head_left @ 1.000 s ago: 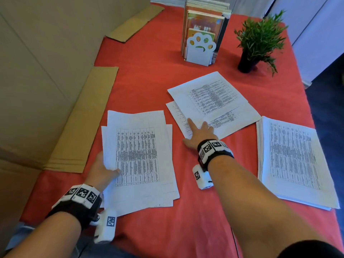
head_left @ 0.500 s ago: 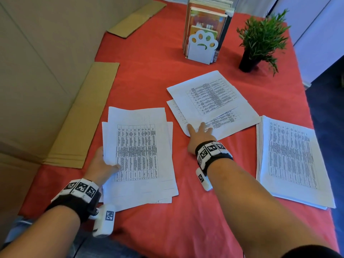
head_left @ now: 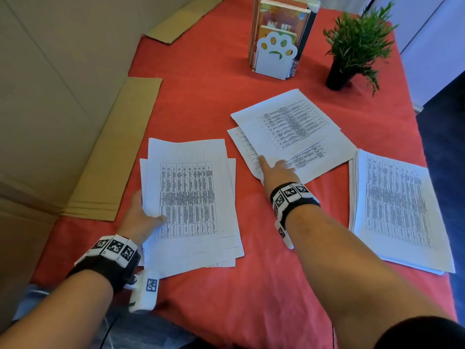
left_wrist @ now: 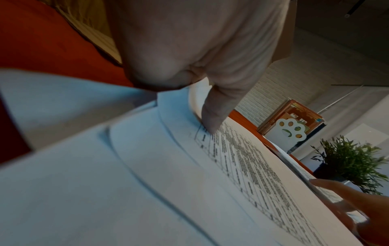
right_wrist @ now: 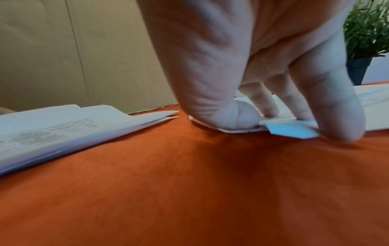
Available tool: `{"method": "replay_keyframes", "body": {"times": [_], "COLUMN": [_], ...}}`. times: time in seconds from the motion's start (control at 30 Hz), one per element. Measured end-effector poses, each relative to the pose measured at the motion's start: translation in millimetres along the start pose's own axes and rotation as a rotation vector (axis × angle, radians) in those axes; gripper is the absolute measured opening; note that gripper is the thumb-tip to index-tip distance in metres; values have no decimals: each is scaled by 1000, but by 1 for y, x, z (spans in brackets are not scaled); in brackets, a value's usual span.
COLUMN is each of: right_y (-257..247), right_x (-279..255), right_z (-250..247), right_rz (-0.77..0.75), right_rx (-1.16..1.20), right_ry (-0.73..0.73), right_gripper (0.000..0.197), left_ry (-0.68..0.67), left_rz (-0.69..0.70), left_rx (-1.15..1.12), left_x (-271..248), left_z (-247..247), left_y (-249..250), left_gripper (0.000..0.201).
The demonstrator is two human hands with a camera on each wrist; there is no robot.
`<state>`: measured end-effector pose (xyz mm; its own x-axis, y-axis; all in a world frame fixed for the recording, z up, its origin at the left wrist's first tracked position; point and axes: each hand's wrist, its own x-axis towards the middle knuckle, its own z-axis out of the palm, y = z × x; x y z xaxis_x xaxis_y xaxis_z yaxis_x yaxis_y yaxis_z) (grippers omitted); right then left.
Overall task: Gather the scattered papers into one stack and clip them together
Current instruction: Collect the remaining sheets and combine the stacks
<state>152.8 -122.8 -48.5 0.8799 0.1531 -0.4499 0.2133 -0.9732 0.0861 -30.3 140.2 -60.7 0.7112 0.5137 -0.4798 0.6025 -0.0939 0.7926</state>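
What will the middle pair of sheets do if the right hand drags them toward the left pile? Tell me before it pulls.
The middle sheets look thin and floppy, so they would probably buckle if pushed. The right hand presses only their near corner, so they may pivot. The top sheet lies askew and could slide off the lower one.

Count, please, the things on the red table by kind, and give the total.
Paper piles: 3
Potted plant: 1
Book holder with books: 1
Cardboard strips: 2
Total: 7
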Motion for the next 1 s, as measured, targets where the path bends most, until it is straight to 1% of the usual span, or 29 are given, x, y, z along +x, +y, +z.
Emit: {"method": "replay_keyframes", "body": {"times": [0.07,0.13,0.2,0.23,0.27,0.33,0.4,0.5,0.57,0.6,0.63,0.7,0.77,0.83,0.9,0.93,1.0], "right_y": [4,7,8,9,9,12,19,32,43,49,55,65,74,79,82,82,80], "right_x": [-3,-8,-14,-17,-20,-26,-33,-48,-54,-54,-52,-48,-43,-37,-30,-27,-22], "right_z": [-3,-4,-1,1,1,1,0,3,6,8,9,8,6,4,3,2,0], "right_rz": [-36,-57,-46,-44,-43,-48,-63,-106,-132,-119,-76,68,203,332,416,424,392], "right_rx": [-23,-64,-94,-93,-75,-39,-35,85,178,250,361,632,875,1056,1163,1195,1220], "right_ry": [59,120,139,142,148,155,105,-2,-19,2,45,158,227,213,184,162,111], "right_gripper": [68,59,54,52,49,40,36,28,25,26,29,38,48,56,61,61,60], "left_ry": [38,135,235,255,245,170,81,-31,-96,-127,-156,-200,-226,-227,-214,-227,-301], "left_rz": [51,116,164,199,236,296,317,346,361,363,367,363,347,288,198,156,93], "left_rx": [51,231,388,419,429,448,478,512,556,587,620,673,672,589,471,422,275], "left_x": [-3,-7,-12,-14,-15,-15,-13,-8,-2,3,10,26,43,56,63,63,61], "left_z": [0,1,2,4,6,11,20,36,47,53,59,74,89,104,121,130,152], "left_y": [4,9,17,21,25,34,41,49,60,67,77,101,125,143,153,155,154], "left_gripper": [92,100,97,92,85,70,60,56,54,55,56,58,60,61,58,54,42]}}
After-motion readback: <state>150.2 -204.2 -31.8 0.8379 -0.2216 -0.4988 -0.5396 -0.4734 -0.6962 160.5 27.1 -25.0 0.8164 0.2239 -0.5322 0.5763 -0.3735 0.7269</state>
